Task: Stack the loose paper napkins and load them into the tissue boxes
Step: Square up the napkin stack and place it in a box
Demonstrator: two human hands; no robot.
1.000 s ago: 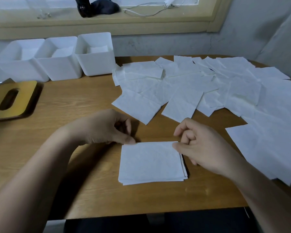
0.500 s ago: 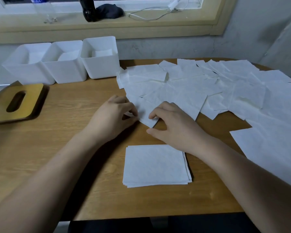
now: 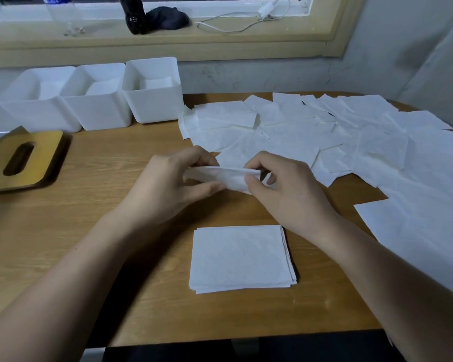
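Note:
A single white napkin (image 3: 226, 177) is lifted off the table between my hands. My left hand (image 3: 168, 184) pinches its left end, and my right hand (image 3: 285, 189) pinches its right end. Below them, near the table's front edge, lies a neat stack of napkins (image 3: 239, 258). Many loose napkins (image 3: 351, 142) cover the table's right and far side. Three white tissue boxes (image 3: 152, 105) stand open in a row at the back left, each with napkins inside.
A wooden lid with an oval slot (image 3: 21, 162) lies at the left edge. The wooden table (image 3: 94, 205) shows bare wood on its left half. A windowsill behind holds a dark bottle (image 3: 135, 15), a dark cloth and a white cable.
Both hands left the stack, reached to the loose napkins, and have picked one up; it now hangs between them above the table.

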